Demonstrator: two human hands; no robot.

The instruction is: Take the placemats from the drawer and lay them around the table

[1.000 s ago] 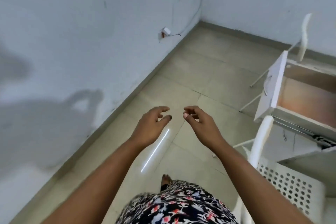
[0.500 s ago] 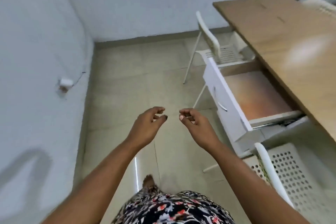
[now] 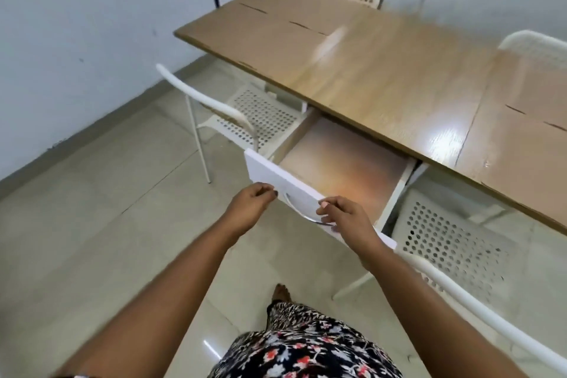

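The drawer [image 3: 343, 163] stands pulled out from under the counter [image 3: 383, 70], its top open from above in front of the counter edge; further back the counter overhangs it. Its white front panel [image 3: 276, 175] rises as a wall on the near side. A chair [image 3: 245, 116] stands just left of the drawer, another chair [image 3: 454, 242] just right, hemming both flanks. Bare floor [image 3: 107, 209] lies open to the left.

White drawer [image 3: 277, 176] pulled open under wooden table [image 3: 383, 70]
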